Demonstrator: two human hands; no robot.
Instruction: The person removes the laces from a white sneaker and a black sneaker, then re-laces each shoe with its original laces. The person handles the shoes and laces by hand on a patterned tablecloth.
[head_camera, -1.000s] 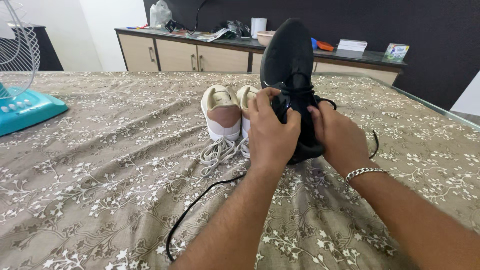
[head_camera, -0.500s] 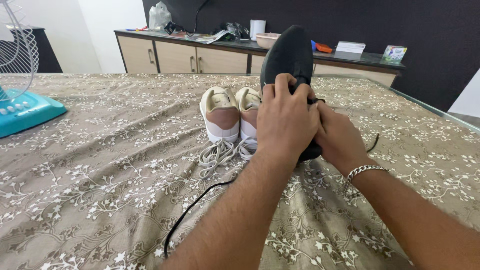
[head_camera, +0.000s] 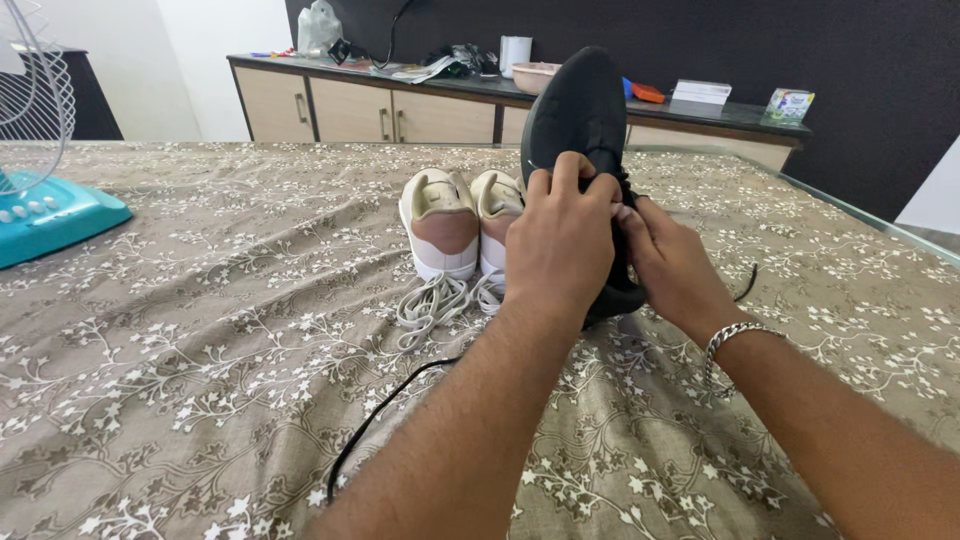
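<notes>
Head view shows a black shoe (head_camera: 575, 110) stood on end on the patterned bedspread (head_camera: 200, 330), long axis close to vertical, toe pointing up and slightly away. Left hand (head_camera: 560, 240) wraps its curled fingers (head_camera: 565, 180) over the shoe's lace area; right hand (head_camera: 670, 255) pinches at the same spot from the other side. A black lace (head_camera: 385, 415) trails toward the viewer. Just left, touching the shoe's side, sit two white sneakers (head_camera: 455, 225).
</notes>
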